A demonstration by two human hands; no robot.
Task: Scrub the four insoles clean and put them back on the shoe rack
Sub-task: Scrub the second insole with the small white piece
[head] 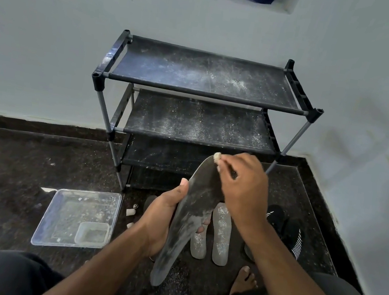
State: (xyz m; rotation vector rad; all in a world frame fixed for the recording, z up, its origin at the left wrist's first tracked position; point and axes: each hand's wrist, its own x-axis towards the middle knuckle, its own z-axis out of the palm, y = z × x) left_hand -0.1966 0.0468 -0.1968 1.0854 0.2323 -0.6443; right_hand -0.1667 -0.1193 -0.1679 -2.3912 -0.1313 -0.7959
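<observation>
Grey insole [192,212] gripped by left hand [162,214] (right hand [241,181] pinching scrubber [217,156]).

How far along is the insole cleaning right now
Early. No insole sits on the dusty black shoe rack yet. The left hand holds a dark grey insole while the right hand rubs its tip. Two pale powdery insoles wait on the floor.
</observation>
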